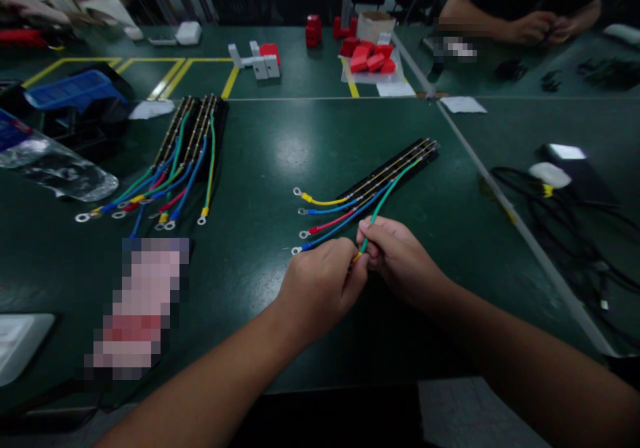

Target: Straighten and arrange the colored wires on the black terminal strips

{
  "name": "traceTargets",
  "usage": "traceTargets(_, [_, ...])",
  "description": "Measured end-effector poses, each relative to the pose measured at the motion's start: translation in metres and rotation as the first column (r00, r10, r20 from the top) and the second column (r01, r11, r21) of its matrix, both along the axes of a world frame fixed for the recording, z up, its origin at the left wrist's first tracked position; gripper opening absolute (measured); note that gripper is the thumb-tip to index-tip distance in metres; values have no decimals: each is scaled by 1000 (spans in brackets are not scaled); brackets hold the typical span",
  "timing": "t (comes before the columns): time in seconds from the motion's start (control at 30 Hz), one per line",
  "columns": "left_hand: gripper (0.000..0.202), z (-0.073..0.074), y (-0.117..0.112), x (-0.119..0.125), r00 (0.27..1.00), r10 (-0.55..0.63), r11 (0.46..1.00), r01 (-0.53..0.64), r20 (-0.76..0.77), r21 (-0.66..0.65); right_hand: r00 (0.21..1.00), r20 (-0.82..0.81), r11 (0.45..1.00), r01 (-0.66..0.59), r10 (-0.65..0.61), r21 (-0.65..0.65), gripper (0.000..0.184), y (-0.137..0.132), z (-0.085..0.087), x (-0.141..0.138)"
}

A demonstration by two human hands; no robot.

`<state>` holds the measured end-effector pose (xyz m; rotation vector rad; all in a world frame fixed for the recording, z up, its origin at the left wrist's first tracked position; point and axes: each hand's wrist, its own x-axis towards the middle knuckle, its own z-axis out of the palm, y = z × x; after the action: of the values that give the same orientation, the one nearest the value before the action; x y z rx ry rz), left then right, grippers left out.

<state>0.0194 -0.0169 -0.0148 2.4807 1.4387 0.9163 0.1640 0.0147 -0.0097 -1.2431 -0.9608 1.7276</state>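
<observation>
A wire harness (385, 171) lies on the dark green table (280, 135), with a black sleeve and yellow, blue and red wires ending in ring terminals. Its green wire (387, 195) runs down into my hands. My left hand (320, 285) is closed in a pinch at the wire's yellow-tipped end. My right hand (395, 251) is closed on the green wire just behind it. Both hands touch each other near the table's front middle.
A stack of similar harnesses (175, 161) lies at the left, beside a clear plastic bag (55, 168) and a blue bin (75, 91). Red blocks (370, 58) sit at the back. Black cables (565, 221) lie at the right. Another person's hands (540, 28) work at the far right.
</observation>
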Motion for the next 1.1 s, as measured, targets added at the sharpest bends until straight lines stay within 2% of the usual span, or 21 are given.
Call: traceTargets(1.1, [23,2,0,0,1000,-18,997,16,-17,-80,1000,-11,1000,-1,1,11,24,1,-3,0])
